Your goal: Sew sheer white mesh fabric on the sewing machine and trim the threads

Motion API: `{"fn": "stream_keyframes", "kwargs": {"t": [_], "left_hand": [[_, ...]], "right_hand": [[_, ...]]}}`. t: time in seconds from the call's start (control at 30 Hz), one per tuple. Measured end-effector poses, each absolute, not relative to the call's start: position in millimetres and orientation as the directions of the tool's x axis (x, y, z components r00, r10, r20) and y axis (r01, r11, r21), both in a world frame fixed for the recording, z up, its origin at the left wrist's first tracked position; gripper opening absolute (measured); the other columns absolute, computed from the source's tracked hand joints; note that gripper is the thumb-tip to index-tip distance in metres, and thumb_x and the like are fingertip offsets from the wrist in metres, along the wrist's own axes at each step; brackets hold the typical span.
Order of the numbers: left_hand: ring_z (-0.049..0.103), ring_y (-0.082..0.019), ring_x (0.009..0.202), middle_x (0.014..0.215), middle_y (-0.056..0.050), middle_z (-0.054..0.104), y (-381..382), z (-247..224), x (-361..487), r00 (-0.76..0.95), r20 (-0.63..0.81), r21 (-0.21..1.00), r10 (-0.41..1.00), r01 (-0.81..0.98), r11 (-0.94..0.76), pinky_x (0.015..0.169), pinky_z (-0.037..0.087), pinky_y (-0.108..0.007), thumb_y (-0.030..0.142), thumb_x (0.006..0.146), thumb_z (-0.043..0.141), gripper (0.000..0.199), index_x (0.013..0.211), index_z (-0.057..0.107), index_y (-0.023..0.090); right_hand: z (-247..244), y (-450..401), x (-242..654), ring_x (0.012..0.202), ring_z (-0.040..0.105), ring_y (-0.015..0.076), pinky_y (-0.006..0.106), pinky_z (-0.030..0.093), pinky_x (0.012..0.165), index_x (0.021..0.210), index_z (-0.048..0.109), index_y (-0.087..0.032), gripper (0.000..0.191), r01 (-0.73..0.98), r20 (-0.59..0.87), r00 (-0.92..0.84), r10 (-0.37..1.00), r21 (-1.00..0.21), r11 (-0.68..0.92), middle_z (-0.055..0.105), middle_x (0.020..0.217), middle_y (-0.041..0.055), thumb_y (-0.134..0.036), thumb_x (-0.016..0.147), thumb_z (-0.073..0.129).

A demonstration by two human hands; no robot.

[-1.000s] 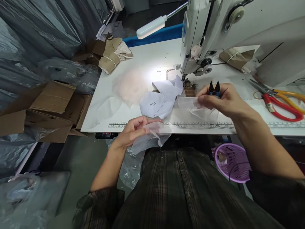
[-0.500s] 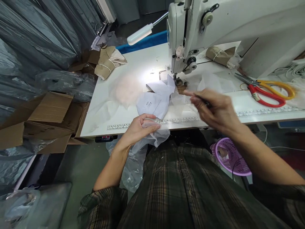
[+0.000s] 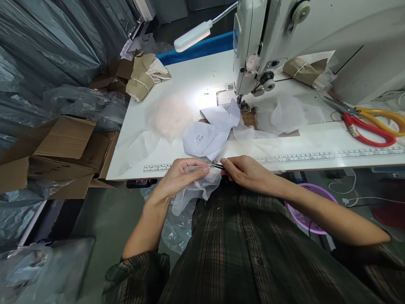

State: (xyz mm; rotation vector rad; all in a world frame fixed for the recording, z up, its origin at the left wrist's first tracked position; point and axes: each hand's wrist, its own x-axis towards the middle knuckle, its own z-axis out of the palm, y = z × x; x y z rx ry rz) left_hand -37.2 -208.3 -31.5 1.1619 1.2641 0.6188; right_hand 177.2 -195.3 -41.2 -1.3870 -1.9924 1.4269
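Sheer white fabric [image 3: 198, 185] is pinched in my left hand [image 3: 180, 177] at the table's front edge and hangs below it. My right hand [image 3: 243, 171] is closed round a small dark tool [image 3: 217, 165], perhaps tweezers or snips, whose tips meet the fabric beside my left fingers. Just behind my hands, a pale paper-like piece [image 3: 205, 137] with printed dots lies on the table, reaching toward the needle area of the sewing machine [image 3: 249, 50]. More sheer fabric [image 3: 281, 116] lies right of the needle.
Red and yellow-handled scissors [image 3: 363, 122] lie at the right. Blurred pale pink fabric [image 3: 172, 116] and a brown wrapped bundle [image 3: 144, 80] are on the left of the table [image 3: 126, 145]. A lamp [image 3: 193, 36] hangs above. Cardboard boxes [image 3: 63, 137] stand beyond the left edge.
My right hand has come down and left with the dark tool, from near the needle to my left hand. The camera view has shifted slightly. My left hand still holds the sheer fabric.
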Motion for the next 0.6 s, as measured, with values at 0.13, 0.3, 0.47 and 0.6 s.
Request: {"fn": "stream_keyframes", "kwargs": {"t": [0.13, 0.3, 0.47, 0.6], "left_hand": [[0.048, -0.007, 0.050, 0.068, -0.001, 0.068, -209, -35, -37, 0.256, -0.377, 0.924, 0.890, 0.176, 0.341, 0.045, 0.038, -0.018, 0.034, 0.075, 0.082, 0.021, 0.085, 0.077, 0.016], [0.049, -0.009, 0.052, 0.070, -0.003, 0.068, -210, -37, -38, 0.241, -0.354, 0.933, 0.904, 0.154, 0.324, 0.045, 0.037, -0.021, 0.036, 0.075, 0.081, 0.023, 0.084, 0.076, 0.016], [0.046, -0.007, 0.048, 0.068, -0.002, 0.069, -211, -34, -40, 0.293, -0.414, 0.910, 0.862, 0.122, 0.396, 0.043, 0.033, -0.019, 0.037, 0.075, 0.080, 0.023, 0.083, 0.073, 0.016], [0.046, -0.007, 0.049, 0.067, -0.002, 0.069, -212, -31, -40, 0.321, -0.412, 0.911, 0.853, 0.150, 0.384, 0.044, 0.034, -0.018, 0.037, 0.077, 0.079, 0.022, 0.078, 0.072, 0.016]], "right_hand": [[-49, -194, 166, 0.055, 0.044, 0.0140, 0.029, 0.031, 0.058, 0.073, 0.057, -0.019, 0.048, 0.475, -0.152, -0.479, 0.864, -0.873, 0.110, 0.055, 0.061, 0.0017, -0.051, 0.101, 0.034], [-60, -198, 162, 0.057, 0.042, 0.0149, 0.030, 0.029, 0.057, 0.074, 0.053, -0.020, 0.046, 0.493, -0.063, -0.392, 0.918, -0.856, 0.152, 0.052, 0.061, 0.0014, -0.054, 0.100, 0.034], [-60, -208, 166, 0.058, 0.039, 0.0138, 0.029, 0.028, 0.057, 0.076, 0.047, -0.021, 0.045, 0.417, -0.050, -0.439, 0.897, -0.896, 0.154, 0.048, 0.062, -0.0007, -0.056, 0.101, 0.032], [-56, -213, 166, 0.054, 0.036, 0.0123, 0.028, 0.026, 0.055, 0.074, 0.046, -0.021, 0.048, 0.411, -0.034, -0.478, 0.878, -0.892, 0.189, 0.045, 0.060, -0.0020, -0.059, 0.100, 0.031]]}}
